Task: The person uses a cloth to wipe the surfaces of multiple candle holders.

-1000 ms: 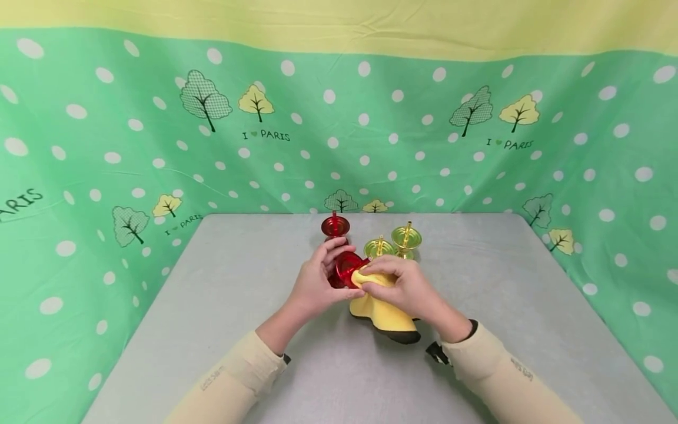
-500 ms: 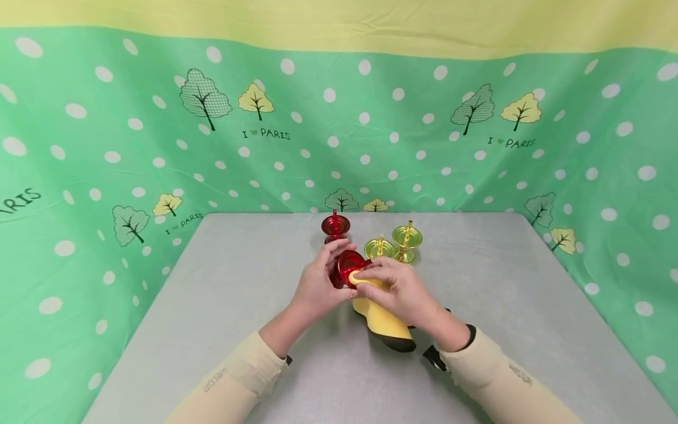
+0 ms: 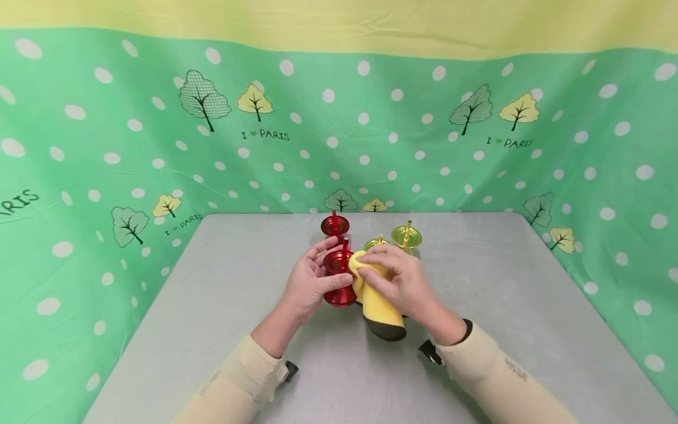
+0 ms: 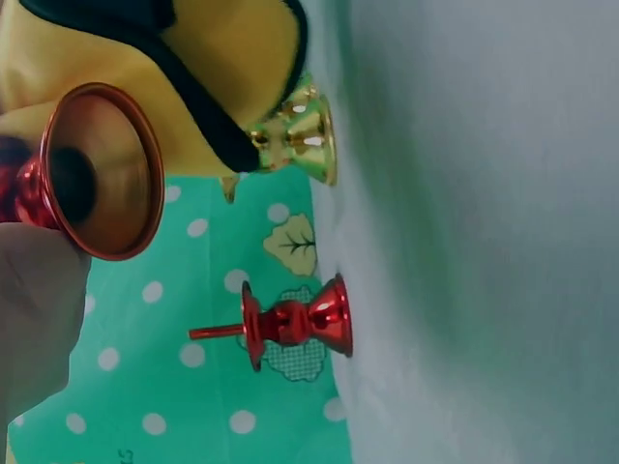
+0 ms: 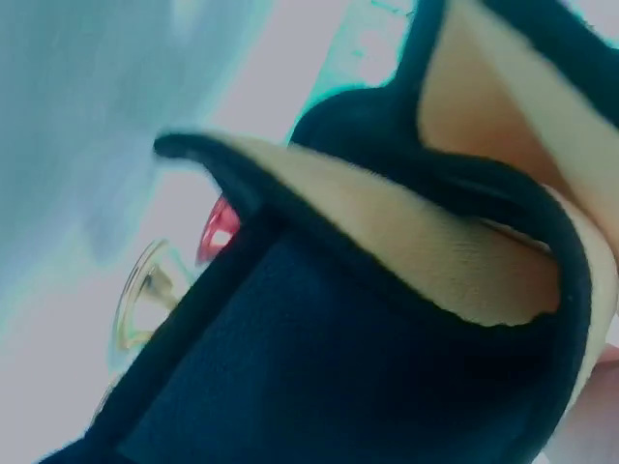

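Our left hand (image 3: pixel 309 282) grips a red candlestick (image 3: pixel 339 277) upright; our right hand (image 3: pixel 397 280) presses a bunched yellow cloth (image 3: pixel 378 306) against it.

Your left hand (image 3: pixel 309 282): shiny red metal candlestick (image 3: pixel 339 277). Your right hand (image 3: pixel 399 282): yellow cloth with black backing and edge (image 3: pixel 380 306). Second red metal candlestick (image 3: pixel 335 225) and two gold metal candlesticks (image 3: pixel 406 237) on plain grey worktop (image 3: pixel 503 282). Green backdrop with white dots, tree print and yellow top band (image 3: pixel 106 118). Your cream sleeves (image 3: pixel 492 377).
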Demonstrator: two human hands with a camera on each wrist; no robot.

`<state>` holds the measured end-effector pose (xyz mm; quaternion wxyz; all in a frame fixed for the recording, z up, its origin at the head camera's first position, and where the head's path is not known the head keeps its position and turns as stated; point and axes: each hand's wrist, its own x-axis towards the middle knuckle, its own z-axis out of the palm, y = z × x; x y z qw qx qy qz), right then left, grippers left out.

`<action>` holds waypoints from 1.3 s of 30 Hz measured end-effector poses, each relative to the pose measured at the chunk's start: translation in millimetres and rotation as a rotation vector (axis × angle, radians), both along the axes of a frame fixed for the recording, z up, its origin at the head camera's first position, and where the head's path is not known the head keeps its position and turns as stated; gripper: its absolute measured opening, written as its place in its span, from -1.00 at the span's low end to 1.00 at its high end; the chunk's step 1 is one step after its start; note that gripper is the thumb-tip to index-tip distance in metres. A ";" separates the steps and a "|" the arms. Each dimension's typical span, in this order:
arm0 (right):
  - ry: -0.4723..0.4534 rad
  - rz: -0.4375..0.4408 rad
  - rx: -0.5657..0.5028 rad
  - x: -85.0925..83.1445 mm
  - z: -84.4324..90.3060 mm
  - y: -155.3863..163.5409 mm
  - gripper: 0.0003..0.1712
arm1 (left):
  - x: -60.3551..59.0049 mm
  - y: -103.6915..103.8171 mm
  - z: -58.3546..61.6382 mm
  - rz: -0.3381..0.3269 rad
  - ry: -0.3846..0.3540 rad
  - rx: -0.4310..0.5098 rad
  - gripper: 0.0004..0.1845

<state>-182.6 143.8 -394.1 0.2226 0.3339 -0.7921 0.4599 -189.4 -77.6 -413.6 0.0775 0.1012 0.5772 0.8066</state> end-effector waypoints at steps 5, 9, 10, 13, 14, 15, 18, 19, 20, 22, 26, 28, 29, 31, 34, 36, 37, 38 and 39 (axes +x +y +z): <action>-0.025 -0.055 -0.038 -3.8 -0.1 0.2 -0.76 | 3.7 0.1 -0.6 -0.009 -0.045 0.135 -0.09; 0.113 0.026 -0.080 3.2 -0.6 -6.7 -0.69 | 6.4 1.8 -0.7 -0.005 -0.086 0.239 -0.24; 0.162 0.050 -0.088 3.6 -1.1 -8.0 -0.68 | 7.0 2.4 -0.7 -0.010 -0.095 0.256 -0.26; 0.311 0.117 -0.076 1.3 -1.1 -10.9 -0.75 | 8.6 3.1 -0.9 -0.025 -0.127 0.274 -0.29; 0.358 0.127 -0.060 0.2 -0.8 -10.9 -0.78 | 9.1 3.0 -0.9 -0.029 -0.142 0.277 -0.29; 0.403 0.128 -0.038 -0.8 -0.4 -10.6 -0.82 | 9.5 2.9 -1.0 -0.035 -0.155 0.277 -0.31; 0.551 0.113 0.062 -3.8 0.3 -7.6 -0.84 | 10.6 2.1 -0.4 -0.051 -0.196 0.272 -0.40; 0.599 0.092 0.098 -4.7 0.4 -6.3 -0.84 | 10.7 1.9 -0.1 -0.058 -0.205 0.267 -0.46; 0.641 0.067 0.129 -5.4 0.5 -5.1 -0.83 | 10.7 1.8 0.3 -0.065 -0.213 0.261 -0.53; 0.695 0.020 0.172 -6.6 -0.2 -3.2 -0.82 | 10.4 1.6 1.1 -0.076 -0.220 0.247 -0.61; 0.716 -0.053 0.179 -7.2 -3.0 -3.4 -0.82 | 9.1 1.2 2.9 -0.091 -0.223 0.219 -0.62; 0.724 -0.052 0.159 -6.4 -4.8 -5.8 -0.82 | 8.2 0.9 4.3 -0.098 -0.219 0.210 -0.51; 0.732 -0.042 0.154 -5.6 -5.5 -7.4 -0.83 | 7.9 0.7 5.0 -0.100 -0.214 0.206 -0.42; 0.749 -0.005 0.149 -4.0 -6.5 -10.9 -0.83 | 7.1 0.3 6.7 -0.103 -0.201 0.206 -0.23; 0.748 0.041 0.148 -3.0 -7.2 -15.1 -0.83 | 5.8 -1.0 9.1 -0.111 -0.165 0.197 -0.03; 0.730 0.028 0.150 -3.9 -7.4 -16.0 -0.83 | 5.1 -2.0 10.3 -0.120 -0.148 0.194 -0.05; 0.714 0.015 0.144 -4.6 -7.8 -16.0 -0.83 | 4.8 -2.7 10.8 -0.122 -0.142 0.196 -0.09; 0.695 -0.002 0.140 -5.5 -8.4 -15.6 -0.83 | 4.4 -3.4 11.0 -0.124 -0.135 0.199 -0.11; 0.677 -0.016 0.135 -6.4 -9.0 -15.2 -0.83 | 4.0 -4.0 11.3 -0.123 -0.130 0.206 -0.13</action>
